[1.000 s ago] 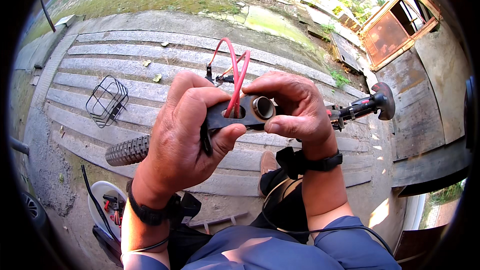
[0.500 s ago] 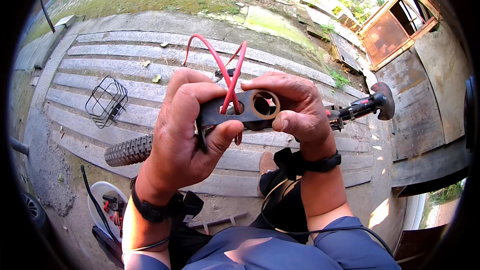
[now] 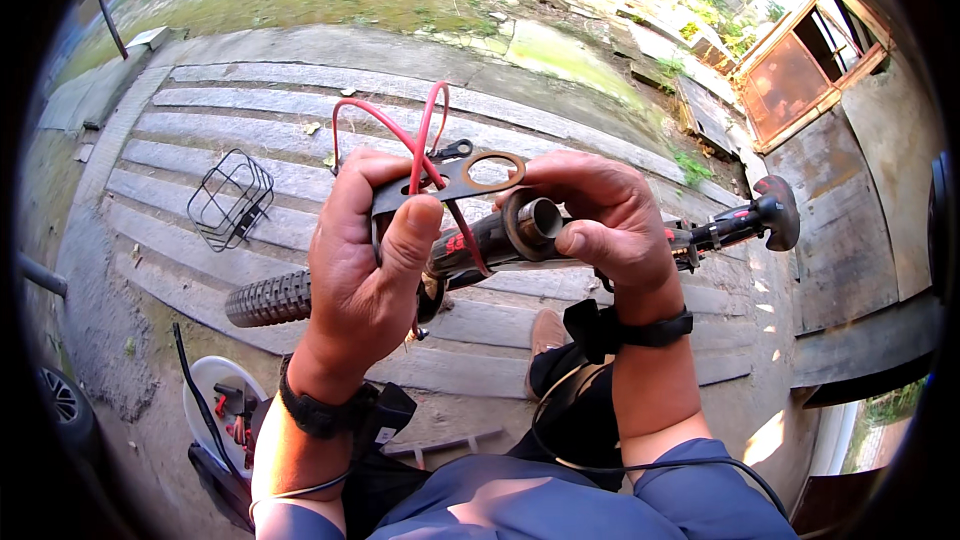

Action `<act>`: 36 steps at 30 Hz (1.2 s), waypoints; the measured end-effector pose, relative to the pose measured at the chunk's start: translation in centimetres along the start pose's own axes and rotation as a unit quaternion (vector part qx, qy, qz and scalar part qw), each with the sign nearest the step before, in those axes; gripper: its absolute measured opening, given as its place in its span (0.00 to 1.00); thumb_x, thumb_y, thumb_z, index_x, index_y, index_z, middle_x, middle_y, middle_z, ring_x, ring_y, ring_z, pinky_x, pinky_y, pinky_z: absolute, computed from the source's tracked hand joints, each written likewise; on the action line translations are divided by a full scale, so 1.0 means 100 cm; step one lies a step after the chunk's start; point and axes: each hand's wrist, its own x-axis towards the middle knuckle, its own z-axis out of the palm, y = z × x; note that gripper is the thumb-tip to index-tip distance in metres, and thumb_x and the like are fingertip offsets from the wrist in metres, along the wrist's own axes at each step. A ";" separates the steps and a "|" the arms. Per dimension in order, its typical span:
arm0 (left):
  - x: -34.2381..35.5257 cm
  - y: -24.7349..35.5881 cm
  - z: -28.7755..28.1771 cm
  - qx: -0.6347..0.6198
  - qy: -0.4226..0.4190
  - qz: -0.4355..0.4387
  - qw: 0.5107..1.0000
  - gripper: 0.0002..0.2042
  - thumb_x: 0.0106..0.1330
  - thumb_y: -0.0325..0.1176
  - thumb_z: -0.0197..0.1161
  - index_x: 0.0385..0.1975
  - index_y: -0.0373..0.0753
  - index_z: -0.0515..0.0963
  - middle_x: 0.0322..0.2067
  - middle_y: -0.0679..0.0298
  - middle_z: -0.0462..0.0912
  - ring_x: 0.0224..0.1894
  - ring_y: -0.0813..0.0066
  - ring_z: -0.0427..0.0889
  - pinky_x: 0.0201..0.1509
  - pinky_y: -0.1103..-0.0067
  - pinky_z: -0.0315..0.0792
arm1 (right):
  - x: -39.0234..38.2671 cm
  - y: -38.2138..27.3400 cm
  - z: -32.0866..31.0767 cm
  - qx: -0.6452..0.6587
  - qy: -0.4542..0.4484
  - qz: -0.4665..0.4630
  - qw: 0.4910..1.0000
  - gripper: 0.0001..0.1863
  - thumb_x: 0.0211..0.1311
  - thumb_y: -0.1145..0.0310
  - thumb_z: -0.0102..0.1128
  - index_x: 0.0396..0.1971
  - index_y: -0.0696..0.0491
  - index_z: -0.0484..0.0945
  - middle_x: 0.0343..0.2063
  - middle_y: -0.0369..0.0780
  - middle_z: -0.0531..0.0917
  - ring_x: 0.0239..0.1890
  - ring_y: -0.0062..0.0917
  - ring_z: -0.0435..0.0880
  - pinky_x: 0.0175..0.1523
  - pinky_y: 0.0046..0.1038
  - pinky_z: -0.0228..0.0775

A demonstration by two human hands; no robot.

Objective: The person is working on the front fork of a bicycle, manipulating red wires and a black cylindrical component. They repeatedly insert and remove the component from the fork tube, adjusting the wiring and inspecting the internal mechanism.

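My left hand (image 3: 365, 250) is closed on a flat black bracket (image 3: 455, 183) with a large round hole at its right end. Red cables (image 3: 425, 135) loop up through the bracket's slot. Below it, a black bicycle frame tube (image 3: 470, 248) ends in a bare silver tube (image 3: 541, 221). A dark ring (image 3: 518, 230) sits around that silver end. My right hand (image 3: 605, 215) is curled at the ring, thumb and fingers on its right side, with the fingertips close to the bracket's rim. The palms hide parts of both grips.
A knobbly bicycle tyre (image 3: 268, 298) and a saddle (image 3: 777, 212) show at either side. A black wire basket (image 3: 232, 200) rests on the stone slabs. Tools fill a white bucket (image 3: 205, 375) at lower left. Wooden boards (image 3: 835, 225) stand at right.
The bracket has risen and tilted away from the tube end, uncovering the silver tube and dark ring. The red cables have swung left with it. My right hand has shifted slightly right and down.
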 end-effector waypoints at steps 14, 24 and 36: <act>0.004 0.003 -0.006 -0.084 0.093 -0.174 0.977 0.17 0.81 0.49 0.54 0.39 0.40 0.77 0.24 0.72 0.76 0.23 0.88 0.70 0.25 0.87 0.61 | -0.001 0.005 -0.004 0.005 0.007 0.012 1.000 0.26 0.61 0.68 0.76 0.57 0.62 0.81 0.51 0.42 0.85 0.54 0.24 0.84 0.62 0.28 0.75; 0.005 -0.001 -0.022 -0.152 0.126 -0.282 0.939 0.17 0.79 0.50 0.58 0.38 0.41 0.79 0.22 0.75 0.74 0.20 0.89 0.69 0.23 0.87 0.62 | -0.002 0.005 -0.006 -0.033 0.024 0.019 0.999 0.26 0.61 0.66 0.73 0.56 0.62 0.82 0.51 0.41 0.85 0.52 0.23 0.84 0.60 0.27 0.75; 0.002 -0.020 -0.051 0.067 0.117 -0.253 0.958 0.14 0.80 0.43 0.59 0.41 0.38 0.79 0.24 0.71 0.78 0.21 0.88 0.71 0.23 0.88 0.65 | -0.003 0.005 -0.006 -0.044 0.046 0.022 0.998 0.29 0.60 0.61 0.71 0.56 0.65 0.80 0.48 0.46 0.86 0.51 0.30 0.86 0.60 0.33 0.77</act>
